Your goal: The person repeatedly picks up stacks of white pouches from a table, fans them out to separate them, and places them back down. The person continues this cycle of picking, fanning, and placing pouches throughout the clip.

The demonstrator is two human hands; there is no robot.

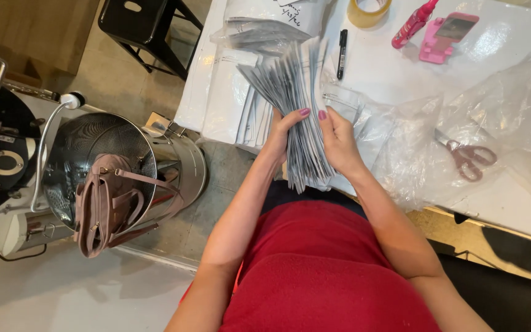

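1. White worktop (401, 67) is filling the upper right of the room, with a pale floor, a black stool (145, 27) and a steel drum (127, 166) sitting to the left; a pink handbag (109, 209) is hanging in the drum's mesh basket.
2. Both hands are closing around a thick stack of flat grey pouches (299, 104), which is fanning out at the top and standing on edge over the worktop's near edge.
3. Left hand (281, 135) is gripping the stack's left side, fingers wrapped, thumb lying across the front.
4. Right hand (339, 138) is clamping the right side, thumb pressing beside the other thumb.
5. More pouches are lying flat beneath, with clear plastic bags (462, 123) crumpled to the right over red-handled scissors (471, 158).
6. A black marker (342, 54), tape roll (369, 11), pink bottle (413, 24) and pink phone stand (447, 37) are resting farther back.
7. It looks like squaring or counting is in hand; the next move probably calls for a steady grip so the fanned edges stay aligned.
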